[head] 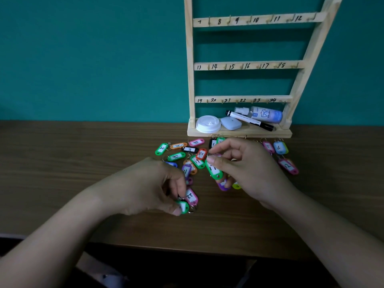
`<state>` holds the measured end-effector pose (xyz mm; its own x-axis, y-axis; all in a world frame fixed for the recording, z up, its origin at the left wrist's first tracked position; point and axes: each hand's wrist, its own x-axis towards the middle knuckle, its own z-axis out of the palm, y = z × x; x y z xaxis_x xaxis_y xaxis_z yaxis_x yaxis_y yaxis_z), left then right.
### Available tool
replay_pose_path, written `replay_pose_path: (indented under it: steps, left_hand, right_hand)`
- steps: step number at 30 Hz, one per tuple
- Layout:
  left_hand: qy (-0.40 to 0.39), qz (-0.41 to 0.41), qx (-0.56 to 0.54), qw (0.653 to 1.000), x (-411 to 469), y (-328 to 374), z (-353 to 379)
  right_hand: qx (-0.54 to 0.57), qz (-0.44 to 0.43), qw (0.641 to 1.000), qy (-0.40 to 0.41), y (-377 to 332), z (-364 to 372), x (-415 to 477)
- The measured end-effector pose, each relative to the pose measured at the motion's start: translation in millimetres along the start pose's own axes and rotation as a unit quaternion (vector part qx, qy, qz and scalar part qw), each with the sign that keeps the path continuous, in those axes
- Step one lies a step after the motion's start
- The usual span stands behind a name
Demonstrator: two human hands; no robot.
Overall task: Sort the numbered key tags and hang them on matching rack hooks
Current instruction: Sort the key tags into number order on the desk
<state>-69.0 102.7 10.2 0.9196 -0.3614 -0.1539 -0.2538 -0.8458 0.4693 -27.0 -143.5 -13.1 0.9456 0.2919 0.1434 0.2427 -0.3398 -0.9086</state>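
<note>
A wooden key rack (249,66) leans on the teal wall, its rails numbered 7 to 24 with small bare hooks. Several coloured numbered key tags lie scattered on the brown table in front of it, among them a green tag 20 (161,148) and a pink tag 2 (288,166). My right hand (247,167) pinches the ring of a green tag (214,170) that hangs from its fingertips. My left hand (153,183) grips a green tag (183,206) and a pink tag (191,196) near the table's middle.
On the rack's base sit a white lid (208,124), a pale blue case (230,123), a marker pen (249,120) and a spray bottle (261,114). The table's front edge (187,248) runs below my forearms.
</note>
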Motion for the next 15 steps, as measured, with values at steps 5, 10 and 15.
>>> replay_pose_path:
  steps: [5,10,15]
  left_hand:
    - [0.012,-0.006,-0.039,0.999,-0.2,1.0,-9.1]
    - [0.073,-0.015,-0.143,0.987,4.1,5.4,-10.0]
    - [0.148,-0.034,-0.273,0.95,9.1,15.9,-5.3]
  right_hand:
    - [-0.039,0.0,0.999,-0.006,1.4,-3.8,1.4]
    - [-0.023,0.002,1.0,0.009,-1.3,-4.6,0.2]
    - [0.011,-0.007,0.999,0.042,-5.1,-4.7,-1.5]
